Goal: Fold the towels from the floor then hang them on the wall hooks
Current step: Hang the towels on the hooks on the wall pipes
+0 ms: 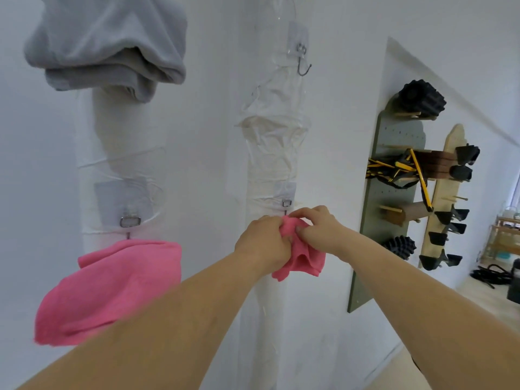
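Note:
A small pink towel (301,257) is bunched between my left hand (261,243) and my right hand (318,229), pressed against the white wall just under the lower right hook (287,204). Both hands grip its top edge; the hook's tip is hidden behind them. A larger pink towel (112,288) hangs from the lower left hook (130,222). A grey towel (109,46) hangs high at the upper left. The upper right hook (303,61) is bare.
Taped plastic strips run down the wall behind the hooks. To the right, a green pegboard (394,153) and a wooden board (447,175) carry black rollers, straps and black holders. Floor and furniture show at the far right.

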Demonstrator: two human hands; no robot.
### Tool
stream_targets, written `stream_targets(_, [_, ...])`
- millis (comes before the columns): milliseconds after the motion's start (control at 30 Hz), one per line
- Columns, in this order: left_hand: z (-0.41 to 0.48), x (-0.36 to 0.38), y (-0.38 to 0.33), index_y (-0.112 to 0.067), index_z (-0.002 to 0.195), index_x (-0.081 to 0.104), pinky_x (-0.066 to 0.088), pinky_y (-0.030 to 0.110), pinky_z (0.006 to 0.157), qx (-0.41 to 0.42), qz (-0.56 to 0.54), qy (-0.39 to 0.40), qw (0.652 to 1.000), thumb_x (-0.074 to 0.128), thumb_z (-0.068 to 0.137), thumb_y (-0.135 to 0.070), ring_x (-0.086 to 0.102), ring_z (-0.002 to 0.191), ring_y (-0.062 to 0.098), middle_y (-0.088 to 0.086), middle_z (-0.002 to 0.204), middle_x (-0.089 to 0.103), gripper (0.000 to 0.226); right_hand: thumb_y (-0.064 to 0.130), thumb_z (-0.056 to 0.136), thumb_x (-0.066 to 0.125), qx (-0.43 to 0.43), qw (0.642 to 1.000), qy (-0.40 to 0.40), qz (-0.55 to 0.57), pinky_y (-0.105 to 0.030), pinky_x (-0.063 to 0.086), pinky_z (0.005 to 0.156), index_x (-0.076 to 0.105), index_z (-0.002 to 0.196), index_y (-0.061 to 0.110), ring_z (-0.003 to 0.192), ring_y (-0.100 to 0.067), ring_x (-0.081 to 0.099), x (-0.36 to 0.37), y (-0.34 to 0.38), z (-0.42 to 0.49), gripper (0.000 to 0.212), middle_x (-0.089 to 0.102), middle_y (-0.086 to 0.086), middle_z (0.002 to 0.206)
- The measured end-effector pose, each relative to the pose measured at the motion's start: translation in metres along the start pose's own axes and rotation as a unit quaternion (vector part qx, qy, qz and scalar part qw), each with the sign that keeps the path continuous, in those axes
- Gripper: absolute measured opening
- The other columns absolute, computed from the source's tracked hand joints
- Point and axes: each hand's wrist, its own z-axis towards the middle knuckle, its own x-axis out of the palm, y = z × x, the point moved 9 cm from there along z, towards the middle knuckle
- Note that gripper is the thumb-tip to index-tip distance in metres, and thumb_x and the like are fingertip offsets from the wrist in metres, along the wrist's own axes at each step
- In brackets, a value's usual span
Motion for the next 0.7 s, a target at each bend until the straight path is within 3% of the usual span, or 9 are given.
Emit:
stream_targets(67, [-0.007, -0.008, 0.001, -0.028, 0.092, 0.058, 0.053, 0.038, 0.078, -0.013, -0.017, -0.018, 1.000, 0.050, 0.092, -0.031, 0.062, 0.093, 0.026, 0.001, 0.098, 0.062, 0.008, 0.015, 0.093, 0.047, 0.006, 1.000, -0.003, 0.010, -0.045, 0.042, 0.113, 0.063, 0.131, 0.037, 0.137, -0.026, 0.041, -0.007, 0.005, -0.002, 0.047, 0.044, -0.003, 0.141])
stream_targets(167, [-0.015, -0.014, 0.000, -0.032, 0.076, 0.049, 0.047, 0.033, 0.069, -0.016, -0.033, -0.015, 0.999, 0.053, 0.084, -0.028, 0.059, 0.083, 0.026, 0.000, 0.091, 0.060, 0.010, 0.009, 0.090, 0.050, 0.014, 0.999, -0.011, 0.027, -0.043, 0.044, 0.113, 0.066, 0.132, 0.028, 0.135, -0.026, 0.050, -0.014, 0.009, -0.004, 0.049, 0.052, -0.005, 0.147])
stream_targets(233, [-0.022, -0.020, -0.002, -0.030, 0.083, 0.056, 0.052, 0.035, 0.072, -0.017, -0.038, -0.017, 0.999, 0.055, 0.082, -0.026, 0.062, 0.087, 0.026, 0.001, 0.096, 0.062, 0.004, 0.010, 0.091, 0.050, 0.014, 0.999, -0.015, 0.040, -0.041, 0.044, 0.113, 0.067, 0.131, 0.025, 0.133, -0.026, 0.053, -0.015, 0.010, -0.007, 0.046, 0.056, -0.005, 0.146])
stream_targets(333, [-0.031, -0.027, -0.004, -0.022, 0.100, 0.066, 0.056, 0.038, 0.080, -0.014, -0.051, -0.027, 0.998, 0.058, 0.084, -0.023, 0.063, 0.092, 0.024, 0.000, 0.103, 0.063, 0.017, 0.011, 0.093, 0.052, -0.021, 0.998, -0.052, 0.009, -0.030, 0.041, 0.106, 0.066, 0.133, 0.021, 0.133, -0.024, 0.053, -0.020, 0.022, -0.015, 0.043, 0.057, -0.004, 0.146])
stream_targets(433, [-0.043, -0.034, -0.010, -0.022, 0.090, 0.062, 0.054, 0.033, 0.075, 0.000, -0.058, -0.027, 0.998, 0.056, 0.088, -0.017, 0.058, 0.078, 0.014, -0.005, 0.086, 0.061, 0.008, 0.013, 0.090, 0.053, -0.051, 0.994, -0.078, -0.054, -0.033, 0.044, 0.105, 0.066, 0.130, 0.026, 0.129, -0.021, 0.055, -0.023, 0.037, -0.023, 0.044, 0.059, 0.001, 0.142])
stream_targets(533, [-0.056, -0.039, -0.010, -0.018, 0.083, 0.063, 0.054, 0.031, 0.070, -0.010, -0.075, -0.039, 0.996, 0.055, 0.090, -0.016, 0.059, 0.069, 0.006, -0.005, 0.074, 0.063, 0.011, 0.020, 0.095, 0.051, -0.080, 0.981, -0.131, -0.122, -0.043, 0.050, 0.100, 0.069, 0.123, 0.027, 0.123, -0.022, 0.056, -0.026, 0.056, -0.041, 0.034, 0.063, 0.002, 0.131])
stream_targets(633, [-0.082, -0.025, -0.002, -0.019, 0.087, 0.067, 0.059, 0.044, 0.076, -0.025, -0.132, -0.031, 0.990, 0.051, 0.082, -0.020, 0.068, 0.080, 0.020, -0.002, 0.082, 0.072, 0.017, 0.026, 0.096, 0.049, -0.106, 0.971, -0.168, -0.131, -0.040, 0.053, 0.085, 0.071, 0.115, 0.027, 0.106, -0.021, 0.060, -0.013, 0.067, -0.082, 0.029, 0.066, 0.002, 0.111])
stream_targets(700, [-0.106, -0.012, -0.001, -0.020, 0.091, 0.069, 0.059, 0.046, 0.078, -0.014, -0.160, -0.029, 0.987, 0.054, 0.084, -0.020, 0.069, 0.082, 0.021, -0.002, 0.086, 0.073, 0.017, 0.030, 0.095, 0.050, -0.099, 0.969, -0.198, -0.106, -0.039, 0.053, 0.081, 0.071, 0.112, 0.028, 0.097, -0.020, 0.061, -0.004, 0.060, -0.115, 0.027, 0.062, 0.005, 0.098])
